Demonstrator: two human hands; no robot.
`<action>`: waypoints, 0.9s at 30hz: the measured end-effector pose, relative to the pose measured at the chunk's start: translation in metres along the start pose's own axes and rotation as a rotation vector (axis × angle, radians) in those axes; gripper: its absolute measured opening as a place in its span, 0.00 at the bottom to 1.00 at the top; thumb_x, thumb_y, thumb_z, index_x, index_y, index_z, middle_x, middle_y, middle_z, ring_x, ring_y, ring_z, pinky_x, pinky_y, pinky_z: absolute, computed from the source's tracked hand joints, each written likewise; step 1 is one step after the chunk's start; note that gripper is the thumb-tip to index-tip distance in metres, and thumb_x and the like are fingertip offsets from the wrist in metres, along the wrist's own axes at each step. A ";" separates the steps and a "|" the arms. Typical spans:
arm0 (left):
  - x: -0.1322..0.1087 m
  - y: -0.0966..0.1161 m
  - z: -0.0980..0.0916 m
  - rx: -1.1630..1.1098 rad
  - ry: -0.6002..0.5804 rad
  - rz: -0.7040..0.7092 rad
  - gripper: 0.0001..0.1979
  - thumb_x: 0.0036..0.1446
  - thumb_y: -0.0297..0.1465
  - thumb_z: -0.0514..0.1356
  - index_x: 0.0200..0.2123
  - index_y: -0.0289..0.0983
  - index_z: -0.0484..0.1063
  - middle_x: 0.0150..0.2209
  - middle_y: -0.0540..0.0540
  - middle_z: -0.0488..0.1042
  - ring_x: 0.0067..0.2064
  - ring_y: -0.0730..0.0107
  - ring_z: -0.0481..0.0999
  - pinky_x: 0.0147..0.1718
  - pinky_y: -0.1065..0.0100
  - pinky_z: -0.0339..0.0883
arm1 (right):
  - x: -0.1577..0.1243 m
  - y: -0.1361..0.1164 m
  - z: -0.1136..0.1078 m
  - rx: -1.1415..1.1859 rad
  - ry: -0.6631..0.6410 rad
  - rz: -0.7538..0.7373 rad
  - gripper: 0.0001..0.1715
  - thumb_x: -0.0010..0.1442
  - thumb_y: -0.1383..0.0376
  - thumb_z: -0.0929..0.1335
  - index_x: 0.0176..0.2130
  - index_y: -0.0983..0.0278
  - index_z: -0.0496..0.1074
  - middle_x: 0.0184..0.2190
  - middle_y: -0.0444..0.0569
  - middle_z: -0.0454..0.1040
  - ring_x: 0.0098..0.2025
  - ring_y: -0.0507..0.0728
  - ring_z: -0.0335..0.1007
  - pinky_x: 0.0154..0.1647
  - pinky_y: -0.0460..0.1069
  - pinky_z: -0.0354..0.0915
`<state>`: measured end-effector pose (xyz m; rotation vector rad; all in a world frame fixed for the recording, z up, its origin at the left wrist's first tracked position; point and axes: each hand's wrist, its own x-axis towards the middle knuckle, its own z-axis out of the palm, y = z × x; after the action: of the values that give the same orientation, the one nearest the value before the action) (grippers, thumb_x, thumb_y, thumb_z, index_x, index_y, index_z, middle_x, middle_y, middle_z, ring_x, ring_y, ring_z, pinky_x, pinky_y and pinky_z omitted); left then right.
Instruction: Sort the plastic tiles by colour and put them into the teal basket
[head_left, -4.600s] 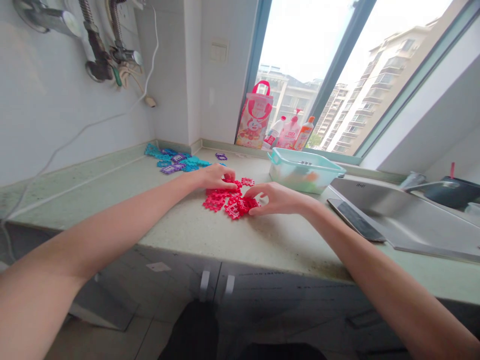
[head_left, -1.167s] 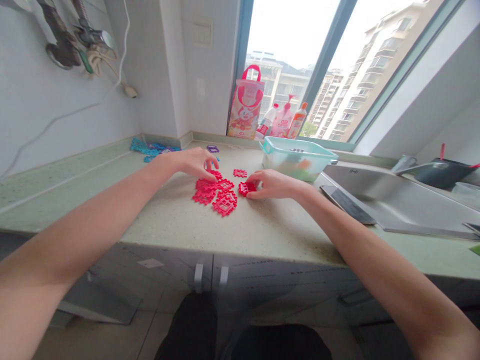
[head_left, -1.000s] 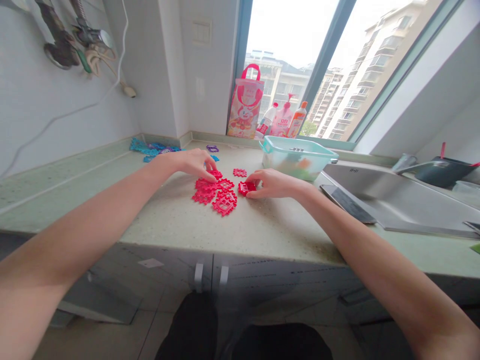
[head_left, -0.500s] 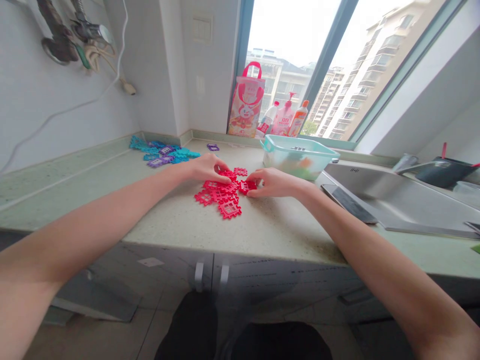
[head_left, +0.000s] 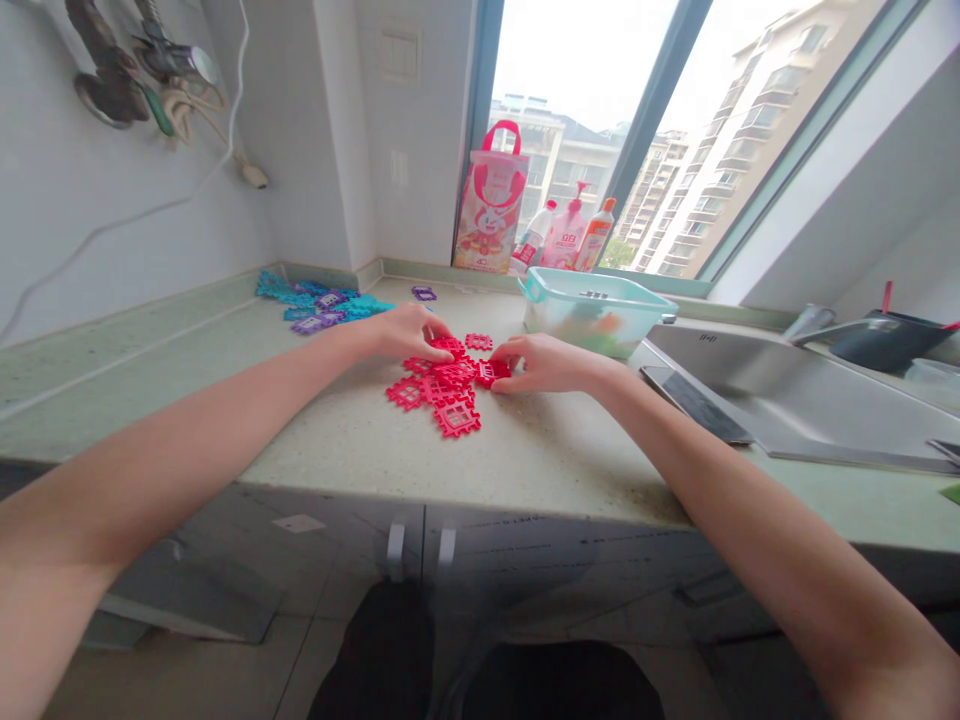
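On the counter [head_left: 540, 470], a tub [head_left: 596, 312] stands left of the sink [head_left: 795, 400], bottles [head_left: 570, 235] behind it.
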<state>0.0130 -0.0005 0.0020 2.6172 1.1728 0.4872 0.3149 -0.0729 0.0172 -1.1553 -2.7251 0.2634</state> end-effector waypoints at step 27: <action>0.003 -0.014 -0.001 0.126 0.086 -0.100 0.31 0.51 0.57 0.71 0.50 0.41 0.89 0.42 0.43 0.87 0.41 0.55 0.83 0.40 0.63 0.70 | -0.001 0.000 0.000 -0.028 0.012 0.019 0.17 0.64 0.49 0.77 0.41 0.60 0.84 0.37 0.48 0.84 0.35 0.56 0.73 0.38 0.51 0.61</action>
<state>0.0044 0.0111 -0.0012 2.6487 1.3976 0.5275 0.3155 -0.0741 0.0171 -1.1862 -2.7173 0.2210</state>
